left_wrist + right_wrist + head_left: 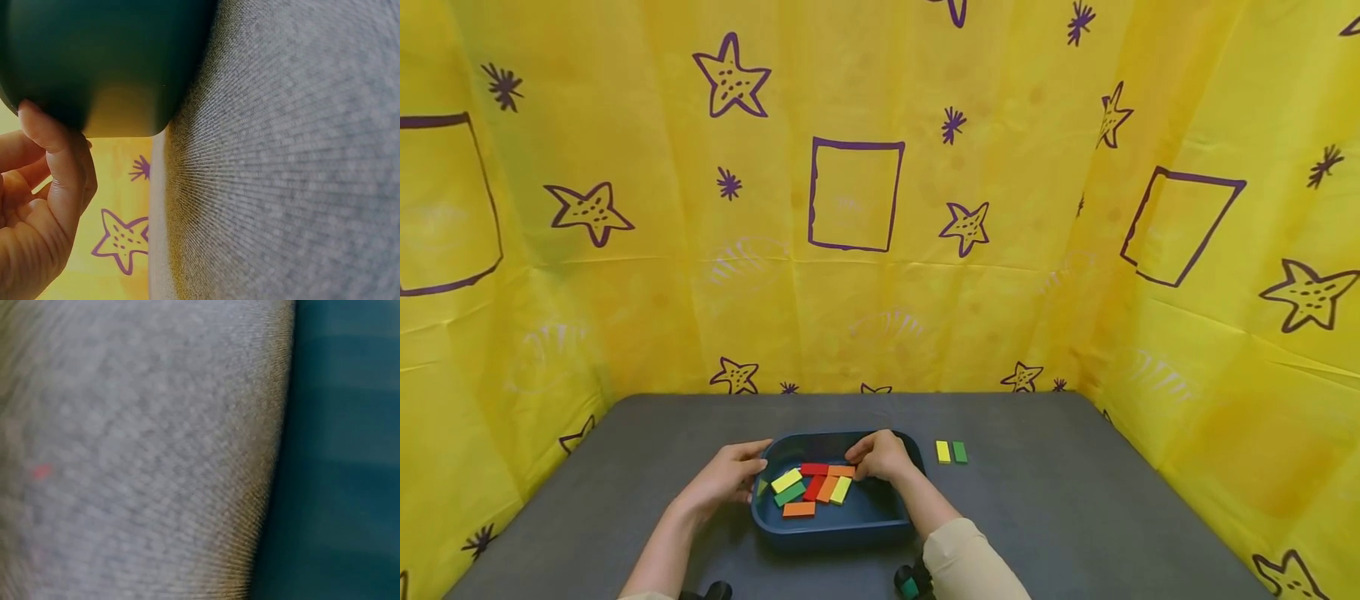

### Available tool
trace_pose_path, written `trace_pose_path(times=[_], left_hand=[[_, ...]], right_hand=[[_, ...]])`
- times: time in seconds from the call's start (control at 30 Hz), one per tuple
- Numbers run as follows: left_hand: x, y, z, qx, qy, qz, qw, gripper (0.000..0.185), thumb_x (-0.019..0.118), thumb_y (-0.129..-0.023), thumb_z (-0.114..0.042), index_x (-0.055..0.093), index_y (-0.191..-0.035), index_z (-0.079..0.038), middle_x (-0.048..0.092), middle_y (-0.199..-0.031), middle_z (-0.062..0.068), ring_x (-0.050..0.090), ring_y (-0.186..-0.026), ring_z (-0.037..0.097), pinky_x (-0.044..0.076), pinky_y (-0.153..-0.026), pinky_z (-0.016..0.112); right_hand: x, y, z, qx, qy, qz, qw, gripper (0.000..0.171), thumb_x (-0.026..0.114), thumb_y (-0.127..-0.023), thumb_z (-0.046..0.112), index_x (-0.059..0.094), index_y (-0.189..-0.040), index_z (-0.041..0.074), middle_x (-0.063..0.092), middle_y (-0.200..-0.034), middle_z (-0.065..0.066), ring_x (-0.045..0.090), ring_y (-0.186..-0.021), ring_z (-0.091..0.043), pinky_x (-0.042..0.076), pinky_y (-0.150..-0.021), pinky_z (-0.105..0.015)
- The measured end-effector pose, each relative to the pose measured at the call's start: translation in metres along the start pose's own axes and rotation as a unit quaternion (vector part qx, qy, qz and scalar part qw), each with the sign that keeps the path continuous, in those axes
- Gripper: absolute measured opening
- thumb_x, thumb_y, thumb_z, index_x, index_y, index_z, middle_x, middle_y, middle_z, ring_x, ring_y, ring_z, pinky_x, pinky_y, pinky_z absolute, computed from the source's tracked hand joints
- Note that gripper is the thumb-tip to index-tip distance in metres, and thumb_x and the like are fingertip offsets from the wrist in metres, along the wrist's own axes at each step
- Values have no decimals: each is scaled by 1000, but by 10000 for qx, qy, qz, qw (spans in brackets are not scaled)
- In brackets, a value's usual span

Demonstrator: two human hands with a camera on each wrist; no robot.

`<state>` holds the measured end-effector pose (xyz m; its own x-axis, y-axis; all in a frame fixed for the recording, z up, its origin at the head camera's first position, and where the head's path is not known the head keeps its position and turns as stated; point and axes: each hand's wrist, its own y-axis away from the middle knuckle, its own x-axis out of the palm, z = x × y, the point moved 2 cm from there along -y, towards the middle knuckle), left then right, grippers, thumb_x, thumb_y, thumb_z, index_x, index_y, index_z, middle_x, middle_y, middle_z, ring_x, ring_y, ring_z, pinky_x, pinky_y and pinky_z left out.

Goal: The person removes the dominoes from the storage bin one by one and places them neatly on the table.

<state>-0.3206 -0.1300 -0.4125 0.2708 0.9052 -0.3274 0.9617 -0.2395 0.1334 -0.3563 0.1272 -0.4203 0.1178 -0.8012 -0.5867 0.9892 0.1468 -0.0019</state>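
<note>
A dark blue rounded tub (842,537) stands on the table in the head view. Inside lie several small rectangular blocks: red (814,469), yellow (787,480), green (790,493) and orange (799,509). My left hand (730,477) grips the tub's left end, thumb at the rim and fingers outside; the left wrist view shows that hand (53,169) against the tub's wall (125,69). My right hand (883,457) reaches over the tub, thumb and forefinger pinching the right end of an orange block (841,471). The right wrist view shows only the tub's side (344,450), with the hand hidden.
To the right of the tub, a yellow block (943,452) and a green block (959,452) lie side by side on the grey table (1045,500). Yellow cloth (865,333) with purple drawings hangs around the table's back and sides.
</note>
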Motion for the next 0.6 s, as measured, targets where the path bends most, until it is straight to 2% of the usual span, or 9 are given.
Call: trace_pose_path(times=[0.3,0.6], left_hand=[[-1,-1,1,38,-29,-21,10000,54,46,-100,-9,32,-150,8,61,-111,20,56,-70,19,53,-61,28],[0,-1,0,14,-21,6,10000,54,45,-100,-8,32,-150,9,61,-114,20,56,-70,18,53,-60,27]], right_hand=[[5,-3,0,-254,372,-90,9989,29,80,-63,-10,80,-87,5,78,-84,-10,64,-73,-9,53,-59,-22],[7,0,2,-482,645,-262,9964,26,82,-62,-9,79,-85,3,77,-82,-11,65,-73,-13,53,-60,-25]])
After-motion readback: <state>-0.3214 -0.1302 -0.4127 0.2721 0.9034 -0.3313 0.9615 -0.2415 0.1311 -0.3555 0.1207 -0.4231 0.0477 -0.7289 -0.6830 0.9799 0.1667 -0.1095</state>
